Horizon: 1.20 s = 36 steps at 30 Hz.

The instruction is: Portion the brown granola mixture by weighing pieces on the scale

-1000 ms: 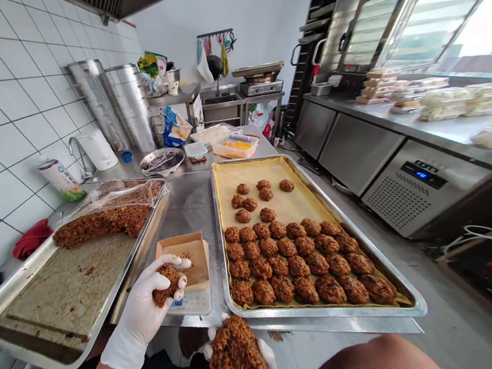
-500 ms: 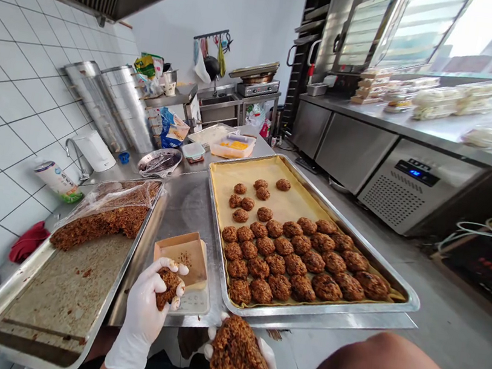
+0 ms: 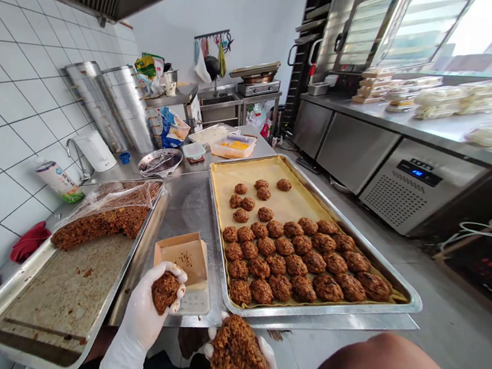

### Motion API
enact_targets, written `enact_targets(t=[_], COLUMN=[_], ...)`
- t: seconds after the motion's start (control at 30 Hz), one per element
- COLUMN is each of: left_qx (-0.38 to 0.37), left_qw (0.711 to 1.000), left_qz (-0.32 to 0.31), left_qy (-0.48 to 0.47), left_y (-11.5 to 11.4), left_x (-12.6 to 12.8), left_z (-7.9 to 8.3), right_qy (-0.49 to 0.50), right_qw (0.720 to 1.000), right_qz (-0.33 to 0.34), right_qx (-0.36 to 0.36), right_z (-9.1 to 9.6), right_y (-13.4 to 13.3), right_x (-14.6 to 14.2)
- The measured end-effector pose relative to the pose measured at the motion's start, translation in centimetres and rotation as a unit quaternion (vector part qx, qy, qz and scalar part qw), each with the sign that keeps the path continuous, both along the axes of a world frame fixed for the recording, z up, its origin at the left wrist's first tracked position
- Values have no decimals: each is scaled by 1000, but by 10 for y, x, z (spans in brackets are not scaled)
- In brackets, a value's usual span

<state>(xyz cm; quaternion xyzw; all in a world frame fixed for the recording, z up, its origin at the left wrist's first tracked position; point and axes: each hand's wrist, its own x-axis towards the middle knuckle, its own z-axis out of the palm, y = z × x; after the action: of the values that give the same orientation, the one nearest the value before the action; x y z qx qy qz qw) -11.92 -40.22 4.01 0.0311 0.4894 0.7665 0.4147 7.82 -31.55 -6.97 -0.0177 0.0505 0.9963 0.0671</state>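
My left hand [image 3: 143,310], in a white glove, curls its fingers round a small brown ball of sticky grain mixture [image 3: 165,292]. It hovers by the near edge of a cardboard box [image 3: 185,255] with crumbs inside, which stands on a flat white kitchen scale [image 3: 197,303]. Low in the view, my gloved right hand [image 3: 269,359] grips a much larger lump of the same mixture [image 3: 239,361]. To the right, a metal tray [image 3: 314,313] lined with yellowish paper [image 3: 294,167] carries rows of similar balls [image 3: 283,248].
On the left a second metal tray [image 3: 60,299] bears a bulk mass of mixture [image 3: 103,225], partly under plastic film [image 3: 107,195]. Behind are a foil-like bowl [image 3: 160,163] and a plastic tub of yellow pieces [image 3: 233,146]. A steel counter [image 3: 357,142] with packed containers runs along the right.
The ball in my left hand has turned and looks rounder and smoother. The left hand has shifted very slightly; the right hand and its lump stay in place.
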Motion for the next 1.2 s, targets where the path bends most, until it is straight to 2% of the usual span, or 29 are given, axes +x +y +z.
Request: enact_targets(t=[0.1, 0.2, 0.23, 0.37, 0.47, 0.57, 0.67, 0.87, 0.97, 1.07, 1.2], left_qx=[-16, -17, -16, -18, -18, 1, -9, -60, -37, 10, -16], left_qw=[999, 998, 999, 998, 1000, 999, 999, 998, 999, 1000, 1000], left_qz=[28, 59, 48, -58, -20, 8, 10, -3, -6, -28, 8], left_qy=[-13, -9, -11, -7, 6, -31, -47, 23, 35, -7, -14], left_y=[6, 9, 9, 4, 4, 5, 3, -3, -2, 2, 8], left_x=[0, -1, -2, -6, -7, -5, 0, 2, -2, -5, -4], left_z=[-6, -5, -3, 5, 1, -7, -10, -10, -8, -8, -11], right_qy=[10, 8, 4, -10, -18, -17, -16, -17, -25, -29, -16], right_qw=[1000, 1000, 1000, 1000, 1000, 1000, 1000, 1000, 1000, 1000, 1000], right_qz=[3, 6, 4, -1, -4, -3, -2, 1, -1, 1, 1], right_qx=[-4, -8, -11, -7, 0, 3, 6, -2, -6, -10, -12], right_z=[5, 7, 7, 4, 1, 0, -3, -7, -7, -6, -4], right_y=[1, 1, 1, 1, 0, 1, 2, 2, 2, 2, 2], right_x=[0, 0, 0, -1, -2, -2, -2, -2, -1, -1, -2])
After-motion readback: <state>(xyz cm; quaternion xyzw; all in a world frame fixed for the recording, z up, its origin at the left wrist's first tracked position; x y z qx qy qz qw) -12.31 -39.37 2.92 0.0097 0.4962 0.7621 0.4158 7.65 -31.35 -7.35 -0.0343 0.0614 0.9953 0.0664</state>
